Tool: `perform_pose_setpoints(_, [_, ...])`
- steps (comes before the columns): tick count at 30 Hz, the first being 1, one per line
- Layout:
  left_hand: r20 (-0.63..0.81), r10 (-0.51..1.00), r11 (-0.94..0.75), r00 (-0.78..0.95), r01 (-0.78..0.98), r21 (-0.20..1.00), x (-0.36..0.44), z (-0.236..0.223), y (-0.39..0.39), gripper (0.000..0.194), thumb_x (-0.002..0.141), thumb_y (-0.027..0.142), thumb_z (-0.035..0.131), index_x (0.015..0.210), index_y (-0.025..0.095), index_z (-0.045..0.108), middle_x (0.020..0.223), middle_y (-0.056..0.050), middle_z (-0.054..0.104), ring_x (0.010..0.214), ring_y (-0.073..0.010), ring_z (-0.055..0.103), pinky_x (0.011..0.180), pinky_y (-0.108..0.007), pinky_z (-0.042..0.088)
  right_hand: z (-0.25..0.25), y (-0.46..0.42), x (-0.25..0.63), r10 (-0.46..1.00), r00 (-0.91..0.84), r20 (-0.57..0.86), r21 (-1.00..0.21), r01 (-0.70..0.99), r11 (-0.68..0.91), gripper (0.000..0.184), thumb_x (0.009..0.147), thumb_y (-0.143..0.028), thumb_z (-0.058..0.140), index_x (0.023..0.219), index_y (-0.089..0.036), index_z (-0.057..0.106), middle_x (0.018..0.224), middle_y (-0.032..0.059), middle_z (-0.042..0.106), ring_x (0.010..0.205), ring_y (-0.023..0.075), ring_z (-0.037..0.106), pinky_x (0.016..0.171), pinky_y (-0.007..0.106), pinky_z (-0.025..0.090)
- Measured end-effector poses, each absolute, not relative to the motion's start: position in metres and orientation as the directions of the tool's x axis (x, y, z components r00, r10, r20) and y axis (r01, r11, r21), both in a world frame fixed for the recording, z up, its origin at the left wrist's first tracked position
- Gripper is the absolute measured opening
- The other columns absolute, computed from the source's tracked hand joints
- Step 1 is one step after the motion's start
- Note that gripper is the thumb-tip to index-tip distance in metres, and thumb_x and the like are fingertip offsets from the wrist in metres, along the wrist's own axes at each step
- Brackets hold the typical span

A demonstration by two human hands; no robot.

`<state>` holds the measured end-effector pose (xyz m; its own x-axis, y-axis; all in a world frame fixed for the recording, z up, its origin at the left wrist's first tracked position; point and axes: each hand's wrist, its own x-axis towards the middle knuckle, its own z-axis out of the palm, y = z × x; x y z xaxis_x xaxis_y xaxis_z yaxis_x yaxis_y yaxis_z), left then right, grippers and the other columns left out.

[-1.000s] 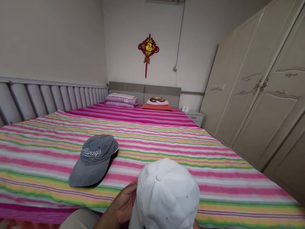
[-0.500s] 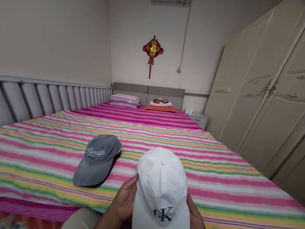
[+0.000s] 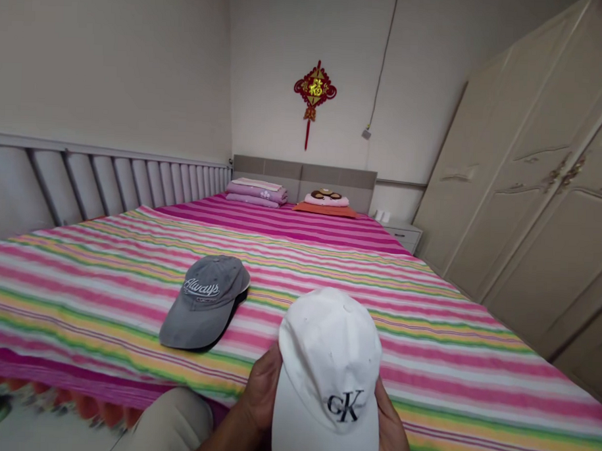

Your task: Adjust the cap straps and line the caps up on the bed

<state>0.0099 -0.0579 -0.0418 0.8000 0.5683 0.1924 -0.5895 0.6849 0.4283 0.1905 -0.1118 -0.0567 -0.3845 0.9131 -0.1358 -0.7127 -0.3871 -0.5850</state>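
Between my two hands is a white baseball cap (image 3: 330, 358) with dark "CK" lettering, its brim pointing down toward me. My left hand (image 3: 264, 389) grips the cap's left edge, the fingertips hidden behind it. On the opposite edge, my right hand (image 3: 390, 426) is closed around the cap, with part of the hand showing beside the brim. To the left, a grey baseball cap (image 3: 207, 301) marked "Always" lies on the striped bed sheet (image 3: 106, 271), apart from both hands.
Folded purple bedding (image 3: 256, 192) and a pink folded item (image 3: 326, 200) on an orange cloth lie near the headboard (image 3: 339, 181). A white radiator (image 3: 110, 179) runs along the left, a wardrobe (image 3: 520, 180) along the right. My knee (image 3: 175, 425) is at the bed's front edge.
The white cap has been raised and tilted, so its front lettering and brim now show. Both hands moved with it. The grey cap stays on the bed while the view shifts slightly.
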Motion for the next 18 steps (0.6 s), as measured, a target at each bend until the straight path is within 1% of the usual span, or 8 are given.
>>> perform_pose_setpoints(3, [0.130, 0.656, 0.638, 0.743, -0.638, 0.431, 0.012, -0.050, -0.059, 0.028, 0.071, 0.023, 0.059, 0.096, 0.014, 0.066, 0.089, -0.010, 0.070, 0.104, -0.0286, 0.055, 0.100, -0.046, 0.025, -0.054, -0.112, 0.192, 0.906, -0.397, -0.150, -0.590, -0.699, -0.404, 0.060, 0.067, -0.063, 0.051, 0.100, -0.015, 0.065, 0.106, 0.0121, 0.064, 0.114, 0.0282, 0.046, 0.100, 0.049, 0.024])
perform_pose_setpoints(5, [0.115, 0.706, 0.608, 0.699, -0.681, 0.407, 0.013, -0.053, -0.058, 0.024, 0.068, 0.017, 0.060, 0.091, 0.016, 0.068, 0.083, -0.008, 0.071, 0.100, -0.0271, 0.058, 0.100, -0.045, 0.026, -0.055, -0.112, 0.192, 0.900, -0.406, -0.158, -0.586, -0.695, -0.416, 0.061, 0.067, -0.064, 0.051, 0.100, -0.014, 0.065, 0.107, 0.0126, 0.064, 0.114, 0.0284, 0.047, 0.100, 0.049, 0.025])
perform_pose_setpoints(6, [0.110, 0.697, 0.624, 0.709, -0.675, 0.393, 0.013, -0.054, -0.058, 0.024, 0.067, 0.019, 0.061, 0.091, 0.016, 0.068, 0.082, -0.008, 0.071, 0.099, -0.0275, 0.058, 0.100, -0.045, 0.026, -0.056, -0.112, 0.192, 0.899, -0.408, -0.159, -0.583, -0.696, -0.419, 0.062, 0.066, -0.064, 0.052, 0.100, -0.013, 0.065, 0.107, 0.0130, 0.064, 0.114, 0.0286, 0.047, 0.099, 0.049, 0.025])
perform_pose_setpoints(8, [0.098, 0.622, 0.700, 0.777, -0.607, 0.375, 0.013, -0.055, -0.058, 0.032, 0.068, 0.031, 0.062, 0.093, 0.012, 0.068, 0.087, -0.011, 0.070, 0.102, -0.0298, 0.056, 0.100, -0.045, 0.025, -0.057, -0.111, 0.192, 0.900, -0.407, -0.157, -0.575, -0.703, -0.418, 0.063, 0.067, -0.063, 0.052, 0.102, -0.013, 0.064, 0.108, 0.0136, 0.063, 0.113, 0.0287, 0.047, 0.099, 0.049, 0.026])
perform_pose_setpoints(10, [0.084, 0.543, 0.761, 0.836, -0.531, 0.372, 0.014, -0.055, -0.059, 0.046, 0.071, 0.044, 0.055, 0.098, 0.008, 0.066, 0.094, -0.014, 0.068, 0.107, -0.0313, 0.052, 0.100, -0.045, 0.024, -0.056, -0.111, 0.191, 0.907, -0.394, -0.149, -0.568, -0.717, -0.404, 0.061, 0.067, -0.062, 0.052, 0.102, -0.013, 0.063, 0.107, 0.0137, 0.063, 0.112, 0.0286, 0.048, 0.098, 0.050, 0.026])
perform_pose_setpoints(11, [0.077, 0.521, 0.776, 0.850, -0.510, 0.373, 0.015, -0.055, -0.060, 0.051, 0.073, 0.048, 0.051, 0.100, 0.007, 0.065, 0.097, -0.014, 0.067, 0.109, -0.0312, 0.050, 0.100, -0.044, 0.024, -0.055, -0.112, 0.191, 0.910, -0.387, -0.147, -0.566, -0.721, -0.398, 0.060, 0.067, -0.061, 0.052, 0.101, -0.013, 0.064, 0.106, 0.0136, 0.064, 0.112, 0.0286, 0.049, 0.098, 0.050, 0.026])
perform_pose_setpoints(14, [0.048, 0.498, 0.795, 0.866, -0.478, 0.374, 0.018, -0.056, -0.061, 0.058, 0.079, 0.052, 0.039, 0.106, 0.006, 0.061, 0.103, -0.015, 0.065, 0.113, -0.0293, 0.048, 0.101, -0.042, 0.023, -0.048, -0.114, 0.191, 0.925, -0.354, -0.137, -0.560, -0.742, -0.367, 0.058, 0.067, -0.062, 0.052, 0.096, -0.014, 0.066, 0.104, 0.0135, 0.065, 0.111, 0.0290, 0.049, 0.099, 0.050, 0.026])
perform_pose_setpoints(18, [0.045, 0.449, 0.826, 0.893, -0.434, 0.359, 0.025, -0.053, -0.062, 0.070, 0.079, 0.059, 0.030, 0.110, 0.004, 0.058, 0.103, -0.016, 0.064, 0.113, -0.0294, 0.048, 0.101, -0.041, 0.022, -0.040, -0.117, 0.190, 0.952, -0.291, -0.097, -0.550, -0.781, -0.295, 0.062, 0.063, -0.065, 0.053, 0.095, -0.014, 0.068, 0.105, 0.0136, 0.064, 0.112, 0.0305, 0.048, 0.100, 0.049, 0.024])
